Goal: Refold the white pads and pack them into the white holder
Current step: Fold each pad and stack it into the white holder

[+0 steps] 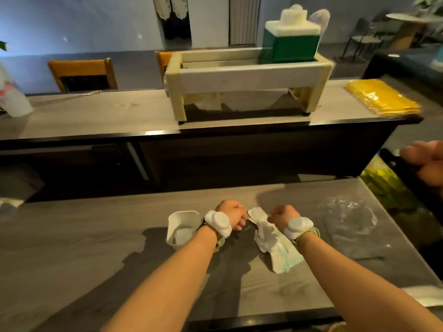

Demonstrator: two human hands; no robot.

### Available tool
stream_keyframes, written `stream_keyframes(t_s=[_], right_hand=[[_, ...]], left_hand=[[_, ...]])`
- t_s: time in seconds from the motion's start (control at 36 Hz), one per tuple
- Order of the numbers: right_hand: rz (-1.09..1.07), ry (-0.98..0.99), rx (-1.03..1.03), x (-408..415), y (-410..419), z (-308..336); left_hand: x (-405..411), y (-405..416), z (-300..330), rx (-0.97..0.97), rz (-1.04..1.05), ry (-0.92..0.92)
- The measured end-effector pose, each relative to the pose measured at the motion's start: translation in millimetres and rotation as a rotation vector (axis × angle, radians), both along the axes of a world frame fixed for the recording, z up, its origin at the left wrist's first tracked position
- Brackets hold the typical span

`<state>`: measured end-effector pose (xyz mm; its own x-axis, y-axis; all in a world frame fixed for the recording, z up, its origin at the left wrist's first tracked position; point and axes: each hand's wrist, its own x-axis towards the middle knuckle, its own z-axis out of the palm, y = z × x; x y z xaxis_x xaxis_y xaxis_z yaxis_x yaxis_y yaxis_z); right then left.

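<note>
White holder (183,227) is sitting on the bench (96,236), left of both hands, open side up, with something pale lying inside, probably a folded pad but it's too blurry to call. Left hand (231,213) is curling into a fist just right of the holder, pinching the top left edge of the white pad (271,238). Right hand (284,215) is also closing on that pad, gripping its top right part. The pad is hanging down from the two fists toward the camera, crumpled, lower end lying on the bench between the forearms. Both wrists are wearing white trackers. Clear plastic wrap (350,219) is lying flat on the bench, right of the right hand, apart from the pad.
</note>
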<state>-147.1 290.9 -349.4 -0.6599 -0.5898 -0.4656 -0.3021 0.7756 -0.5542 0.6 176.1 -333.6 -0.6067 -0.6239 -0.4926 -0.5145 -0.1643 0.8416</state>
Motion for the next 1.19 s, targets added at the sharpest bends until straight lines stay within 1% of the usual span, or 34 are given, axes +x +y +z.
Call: stream_keyframes(t_s=[0.06,0.14,0.22,0.25,0.33,0.39,0.47,0.56,0.67,0.69,0.78,0.81,0.92,1.03,1.08,1.14,1.19], right_hand=[[0.014,0.049,0.055,-6.0,10.5,-2.8],[0.130,0.096,0.134,-12.4,21.0,-13.2],[0.191,-0.032,0.132,-13.5,27.9,-29.4],[0.207,-0.047,0.148,-12.4,29.2,-32.6],[0.240,0.004,0.167,-12.0,32.4,-41.2],[0.237,0.003,0.122,-15.0,33.4,-44.5],[0.181,-0.039,0.034,-21.8,35.6,-48.2],[0.122,-0.021,-0.018,-24.7,38.0,-49.6],[0.099,0.005,-0.067,-24.6,40.5,-45.7],[0.085,0.008,-0.088,-24.6,41.3,-45.4],[-0.006,0.018,-0.176,-25.7,44.0,-45.1],[-0.043,0.009,-0.206,-26.7,44.7,-44.9],[-0.227,-0.082,-0.361,-31.2,43.8,-39.9],[-0.380,-0.277,-0.597,-34.5,42.5,-31.1],[-0.420,-0.394,-0.651,-34.0,43.3,-27.4],[-0.416,-0.508,-0.686,-28.8,43.0,-23.0],[-0.376,-0.554,-0.696,-22.9,42.1,-19.8]], left_hand=[[-12.0,11.2,-15.3,0.029,-0.012,-0.036],[-22.2,24.0,-34.2,0.057,-0.032,-0.088],[-27.7,33.1,-43.8,0.107,-0.097,-0.165],[-28.3,34.6,-45.4,0.162,-0.108,-0.182],[-30.8,35.1,-46.3,0.391,-0.059,-0.188],[-31.9,33.9,-47.6,0.429,-0.032,-0.162],[-31.7,36.1,-48.0,0.349,-0.036,-0.168],[-28.5,34.6,-50.2,0.353,-0.001,-0.161],[-24.7,38.1,-45.2,0.327,-0.072,-0.217],[-24.8,40.3,-44.8,0.303,-0.079,-0.225],[-25.6,48.5,-46.6,0.113,-0.131,-0.260],[-25.9,50.7,-46.6,0.082,-0.140,-0.265],[-28.4,52.4,-44.6,0.043,-0.135,-0.254],[-31.4,49.3,-44.7,0.050,-0.077,-0.213],[-33.9,47.7,-41.1,0.118,-0.029,-0.167],[-34.1,46.3,-35.7,0.204,0.026,-0.121],[-36.2,44.9,-33.7,0.274,0.092,-0.043]])
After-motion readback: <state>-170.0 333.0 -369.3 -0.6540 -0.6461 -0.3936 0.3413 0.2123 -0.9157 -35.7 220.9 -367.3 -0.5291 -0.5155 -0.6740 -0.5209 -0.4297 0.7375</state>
